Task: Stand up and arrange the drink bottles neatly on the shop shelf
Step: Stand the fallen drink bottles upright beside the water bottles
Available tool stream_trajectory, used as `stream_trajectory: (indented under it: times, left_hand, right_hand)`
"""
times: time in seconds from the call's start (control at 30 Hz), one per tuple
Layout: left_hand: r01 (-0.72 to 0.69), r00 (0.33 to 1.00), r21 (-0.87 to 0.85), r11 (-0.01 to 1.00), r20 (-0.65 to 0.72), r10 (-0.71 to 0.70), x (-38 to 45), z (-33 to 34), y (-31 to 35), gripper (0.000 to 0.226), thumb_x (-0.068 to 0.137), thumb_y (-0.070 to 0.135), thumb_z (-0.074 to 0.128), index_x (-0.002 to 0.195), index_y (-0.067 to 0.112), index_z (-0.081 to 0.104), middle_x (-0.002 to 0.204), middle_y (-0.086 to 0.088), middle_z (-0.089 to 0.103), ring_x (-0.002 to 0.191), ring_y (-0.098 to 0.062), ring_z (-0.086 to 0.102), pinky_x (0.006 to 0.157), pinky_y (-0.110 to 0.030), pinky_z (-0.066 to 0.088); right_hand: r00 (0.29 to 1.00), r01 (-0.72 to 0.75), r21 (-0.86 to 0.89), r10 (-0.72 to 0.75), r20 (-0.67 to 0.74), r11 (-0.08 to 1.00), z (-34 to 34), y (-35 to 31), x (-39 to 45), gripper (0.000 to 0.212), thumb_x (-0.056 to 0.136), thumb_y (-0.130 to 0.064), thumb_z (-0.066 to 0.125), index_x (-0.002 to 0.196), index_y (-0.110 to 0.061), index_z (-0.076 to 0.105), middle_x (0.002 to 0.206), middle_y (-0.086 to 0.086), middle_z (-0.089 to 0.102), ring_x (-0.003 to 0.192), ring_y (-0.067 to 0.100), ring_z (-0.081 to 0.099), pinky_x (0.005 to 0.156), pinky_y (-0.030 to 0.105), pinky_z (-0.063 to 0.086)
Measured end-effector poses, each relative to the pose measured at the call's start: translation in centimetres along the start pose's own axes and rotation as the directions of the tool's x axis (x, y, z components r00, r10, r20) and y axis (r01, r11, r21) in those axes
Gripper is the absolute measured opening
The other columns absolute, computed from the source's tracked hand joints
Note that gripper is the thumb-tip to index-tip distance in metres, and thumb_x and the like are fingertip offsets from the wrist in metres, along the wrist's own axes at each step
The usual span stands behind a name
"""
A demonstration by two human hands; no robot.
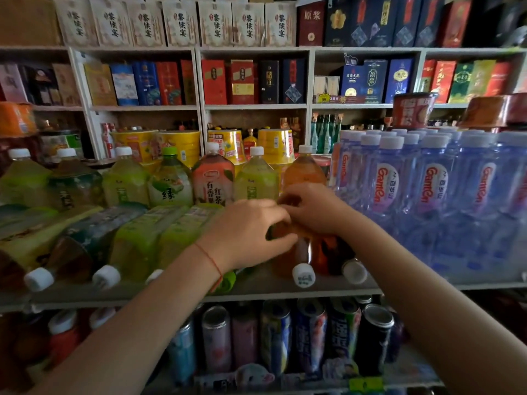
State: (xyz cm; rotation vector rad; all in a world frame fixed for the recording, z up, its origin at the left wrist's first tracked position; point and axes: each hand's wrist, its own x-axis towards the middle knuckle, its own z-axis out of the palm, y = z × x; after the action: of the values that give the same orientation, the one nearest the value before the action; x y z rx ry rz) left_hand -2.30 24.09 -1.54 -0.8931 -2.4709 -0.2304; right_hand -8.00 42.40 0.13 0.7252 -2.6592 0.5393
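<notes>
Both arms reach forward over the shelf (328,283), wrists close together. The left hand (251,232) and right hand (310,209) curl their fingers around an amber tea bottle (296,252) lying on its side there, white cap toward the camera, beside other toppled bottles (137,240).

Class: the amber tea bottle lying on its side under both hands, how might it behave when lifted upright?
The amber tea bottle looks full, so probably heavy. Lying cap-forward on the shelf, it may roll. Left hand and right hand both grip it, suggesting bulk.
</notes>
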Motion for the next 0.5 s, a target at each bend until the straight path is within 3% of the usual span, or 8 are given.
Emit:
stream_trajectory:
  times: [0.07,0.17,0.23,0.33,0.4,0.5]
  left_hand:
    - [-0.079,0.996,0.080,0.994,-0.028,0.082,-0.9,0.7,1.1,0.063,0.083,0.072,0.045,0.120,0.027,0.067,0.117,0.005,0.064,0.103,-0.016,0.060,0.084,-0.034,0.051]
    - [-0.160,0.975,0.113,0.981,-0.134,0.175,-1.6,1.3,1.9,0.061,0.079,0.075,0.052,0.108,0.025,0.072,0.114,0.002,0.065,0.102,-0.018,0.059,0.081,-0.035,0.050]
    - [-0.194,0.969,0.151,0.969,-0.126,0.214,-1.9,1.6,2.2,0.064,0.072,0.079,0.058,0.101,0.023,0.071,0.112,0.001,0.064,0.099,-0.019,0.057,0.078,-0.035,0.049]
    - [-0.245,0.951,0.353,0.903,-0.092,0.294,-2.5,2.7,3.1,0.052,0.066,0.062,0.079,0.091,0.018,0.066,0.093,-0.003,0.063,0.080,-0.022,0.058,0.065,-0.035,0.048]
    - [-0.248,0.938,0.468,0.848,-0.104,0.331,-2.8,3.2,3.5,0.040,0.063,0.044,0.084,0.084,0.017,0.062,0.079,-0.002,0.060,0.069,-0.022,0.057,0.059,-0.033,0.043]
    - [-0.248,0.919,0.525,0.814,-0.138,0.369,-3.0,3.1,3.8,0.033,0.068,0.040,0.078,0.086,0.018,0.061,0.074,-0.001,0.058,0.064,-0.021,0.055,0.057,-0.032,0.041]
  right_hand:
    - [0.998,0.049,0.023,-0.049,-0.034,0.999,0.1,0.0,-2.1,0.017,0.096,-0.020,0.060,0.106,-0.015,0.073,0.094,-0.007,0.064,0.087,0.009,0.057,0.071,0.011,0.039]
    - [0.991,0.087,0.071,-0.079,-0.109,0.994,-0.1,0.0,-4.1,0.022,0.094,-0.006,0.056,0.103,-0.015,0.074,0.096,-0.007,0.066,0.088,0.009,0.057,0.076,0.015,0.044]
    - [0.990,0.082,0.084,-0.071,-0.125,0.993,-0.4,0.0,-5.1,0.028,0.093,0.001,0.053,0.105,-0.014,0.074,0.101,-0.004,0.068,0.090,0.007,0.056,0.077,0.007,0.041]
    - [0.994,0.064,0.082,-0.056,-0.093,0.995,-0.6,-0.1,-6.4,0.038,0.091,0.005,0.049,0.114,-0.015,0.071,0.110,-0.004,0.066,0.095,0.005,0.054,0.075,0.000,0.036]
    - [0.996,0.071,0.080,-0.066,-0.066,0.994,-0.6,-0.1,-6.9,0.046,0.088,0.008,0.050,0.120,-0.018,0.068,0.117,-0.003,0.065,0.102,0.008,0.055,0.080,0.006,0.039]
    - [0.993,0.116,0.072,-0.114,-0.030,0.991,-0.6,-0.1,-7.5,0.056,0.083,0.009,0.054,0.129,-0.021,0.062,0.126,-0.002,0.062,0.112,0.012,0.054,0.097,0.029,0.046]
